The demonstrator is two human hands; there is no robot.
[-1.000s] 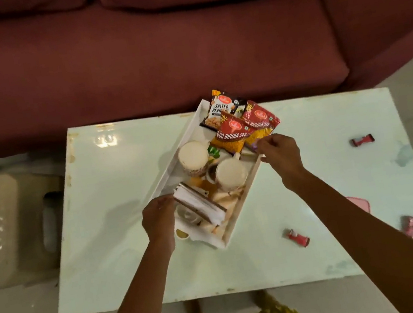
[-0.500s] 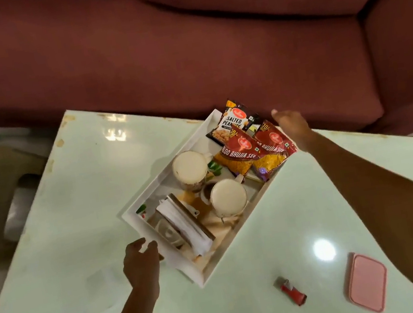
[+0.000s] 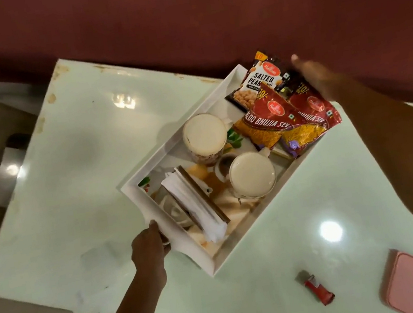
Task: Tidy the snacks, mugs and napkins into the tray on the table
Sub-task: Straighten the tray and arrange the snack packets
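The tray (image 3: 135,195) lay askew by the far edge of the table (image 3: 78,164). It held two mugs (image 3: 204,132), a napkin stack (image 3: 194,204) and three snack packets (image 3: 270,121) overhanging its far end. The left hand (image 3: 146,245) gripped the tray's near end wall. The right hand (image 3: 320,77) was blurred beside the packets, so its grip could not be made out. Loading appeared nearly complete: a small red packet (image 3: 319,290) lay outside the tray, by the table's near edge, with a pink container (image 3: 409,283) near it.

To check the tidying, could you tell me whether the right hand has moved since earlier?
Yes. The right hand moved toward the sofa, from the long side of the tray to the far edge of the table.
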